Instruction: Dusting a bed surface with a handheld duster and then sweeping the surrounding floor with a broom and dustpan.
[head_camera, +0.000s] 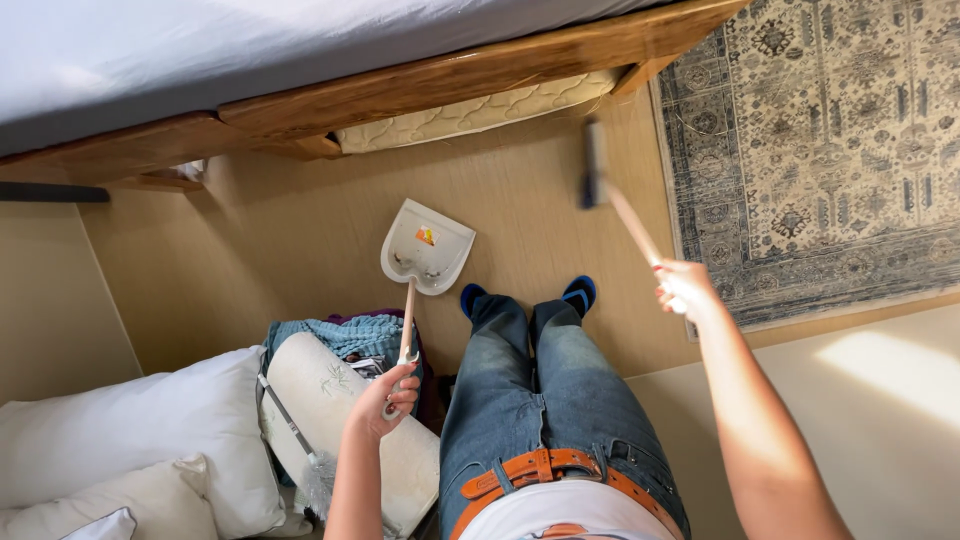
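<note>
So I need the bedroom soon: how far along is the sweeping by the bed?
Done: nothing visible in the dustpan, which rests on the bare wood floor, and I can't make out any swept pile. In hand: the left hand grips the dustpan's handle, and the right hand holds the broom out towards the bed frame, its head blurred. Left: the sweeping and scooping.
</note>
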